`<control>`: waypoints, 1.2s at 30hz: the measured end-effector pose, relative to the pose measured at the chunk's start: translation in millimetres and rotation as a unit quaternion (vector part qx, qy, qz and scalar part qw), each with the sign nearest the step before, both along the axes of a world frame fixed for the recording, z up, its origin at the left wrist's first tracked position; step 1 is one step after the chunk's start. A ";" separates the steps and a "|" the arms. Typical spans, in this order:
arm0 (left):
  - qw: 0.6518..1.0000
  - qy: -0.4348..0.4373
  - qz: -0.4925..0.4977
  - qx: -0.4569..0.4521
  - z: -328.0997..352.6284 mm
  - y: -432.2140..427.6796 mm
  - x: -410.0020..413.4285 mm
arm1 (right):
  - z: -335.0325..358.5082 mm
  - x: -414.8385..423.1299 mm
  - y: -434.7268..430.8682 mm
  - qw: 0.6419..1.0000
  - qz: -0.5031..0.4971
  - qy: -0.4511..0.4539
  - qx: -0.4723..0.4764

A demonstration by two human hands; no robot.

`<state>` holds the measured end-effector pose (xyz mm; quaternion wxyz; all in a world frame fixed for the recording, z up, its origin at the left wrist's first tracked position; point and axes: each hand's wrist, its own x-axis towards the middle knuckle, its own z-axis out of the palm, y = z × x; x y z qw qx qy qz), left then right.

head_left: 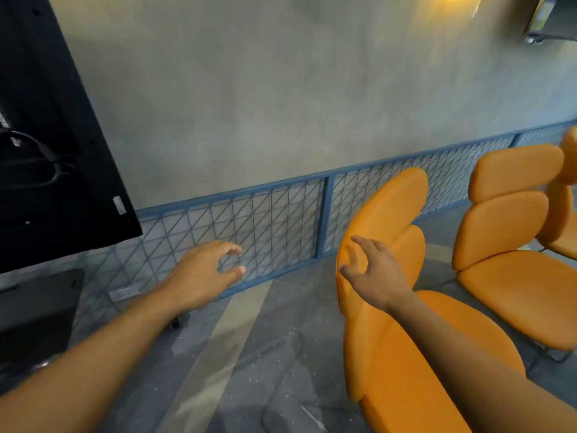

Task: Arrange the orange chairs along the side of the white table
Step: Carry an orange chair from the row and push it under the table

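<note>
- Nearest orange chair (406, 354), 5 o'clock: the seat lies low in view and the backrest rises toward centre. The white table is out of view, so the target side cannot be placed.
- Right hand (374, 276), 3 o'clock of centre: fingers (367, 243) are apart, lightly bent and holding nothing. They are at the backrest's left edge; contact cannot be told. Risk: a one-edge hold on rounded, smooth padding may slip or swing the chair round.
- Left hand (203, 273), 9 o'clock: fingers are loosely curled, empty and well apart from the chair. Risk: a late second hold lets the chair tip.
- Second chair (505, 245) and third chair (565, 198), 2–3 o'clock: both stand near. Risk: the legs catch if the nearest chair is dragged rightward.
- Black panel (46, 135), 10 o'clock, and blue mesh rail (265, 226), 12 o'clock: a wide leftward swing could strike either.
</note>
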<state>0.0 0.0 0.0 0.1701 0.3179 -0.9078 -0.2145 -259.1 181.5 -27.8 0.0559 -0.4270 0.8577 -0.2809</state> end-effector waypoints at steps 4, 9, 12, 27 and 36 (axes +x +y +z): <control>0.999 -0.018 -0.001 0.027 -14.7 -22.9 -25.2 | -0.7 -21.8 -27.9 0.998 -0.036 -0.040 0.014; 0.999 -0.032 -0.013 0.029 -27.1 -49.6 -48.8 | -3.7 -40.6 -63.1 0.995 -0.087 -0.051 0.024; 0.998 -0.046 -0.024 0.028 -32.8 -65.9 -58.7 | -9.7 -47.7 -80.9 0.989 -0.127 -0.062 0.032; 0.975 -0.082 -0.196 0.072 -54.4 -167.0 -138.6 | -25.4 -55.7 -122.1 0.944 -0.305 -0.121 0.037; 0.930 -0.099 -0.351 0.033 -45.4 -166.9 -244.1 | -18.2 -51.0 -123.5 0.945 -0.304 -0.112 0.048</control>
